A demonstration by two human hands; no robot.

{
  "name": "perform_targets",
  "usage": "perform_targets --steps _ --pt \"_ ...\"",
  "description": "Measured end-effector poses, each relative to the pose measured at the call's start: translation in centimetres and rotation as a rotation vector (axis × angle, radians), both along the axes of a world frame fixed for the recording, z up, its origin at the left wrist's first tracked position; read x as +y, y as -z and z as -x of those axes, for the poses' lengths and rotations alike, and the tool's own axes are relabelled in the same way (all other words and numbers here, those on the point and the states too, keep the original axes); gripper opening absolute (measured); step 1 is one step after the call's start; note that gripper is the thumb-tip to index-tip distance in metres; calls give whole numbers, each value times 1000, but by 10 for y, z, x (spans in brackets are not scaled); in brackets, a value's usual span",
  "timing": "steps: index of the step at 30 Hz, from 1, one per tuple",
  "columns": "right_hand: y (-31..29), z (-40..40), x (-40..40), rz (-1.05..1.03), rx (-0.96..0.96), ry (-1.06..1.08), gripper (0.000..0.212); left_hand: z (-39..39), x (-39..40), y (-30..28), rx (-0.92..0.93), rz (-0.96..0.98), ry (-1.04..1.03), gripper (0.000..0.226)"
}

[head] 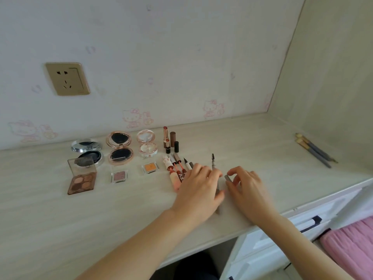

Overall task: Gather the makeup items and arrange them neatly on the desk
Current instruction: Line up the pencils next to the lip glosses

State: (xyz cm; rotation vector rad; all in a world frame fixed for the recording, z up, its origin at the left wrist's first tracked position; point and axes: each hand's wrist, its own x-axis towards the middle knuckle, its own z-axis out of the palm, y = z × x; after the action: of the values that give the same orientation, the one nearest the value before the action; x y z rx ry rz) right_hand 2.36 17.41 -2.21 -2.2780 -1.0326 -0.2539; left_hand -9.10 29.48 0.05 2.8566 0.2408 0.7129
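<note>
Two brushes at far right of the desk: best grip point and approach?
Pinch the brushes mid-handle from above, fingers across the shafts. They lie flat, side by side, heads toward the wall, close to the side panel, so come from the open left side rather than the right.

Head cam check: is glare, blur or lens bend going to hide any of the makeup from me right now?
Head view: soft, even light, faint shadows under the hands; no glare on the compacts, whose mirrors read dark. Wide-angle bend curves the desk edge. Small items are soft; left hand covers the lip tubes' lower ends. Right hand pinches a grey cap.
</note>
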Motion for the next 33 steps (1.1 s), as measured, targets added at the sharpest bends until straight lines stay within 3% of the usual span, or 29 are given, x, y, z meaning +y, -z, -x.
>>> perform_targets --steps 11,23,33 --pt "-8 3 -12 130 -91 -67 24 -25 -3 4 91 -187 -47 39" --pt "-6 2 -19 164 -169 -68 22 -21 -8 2 90 -173 -27 32" --pt "-6 0 -25 138 -180 -132 28 14 1 6 161 -86 194 45"
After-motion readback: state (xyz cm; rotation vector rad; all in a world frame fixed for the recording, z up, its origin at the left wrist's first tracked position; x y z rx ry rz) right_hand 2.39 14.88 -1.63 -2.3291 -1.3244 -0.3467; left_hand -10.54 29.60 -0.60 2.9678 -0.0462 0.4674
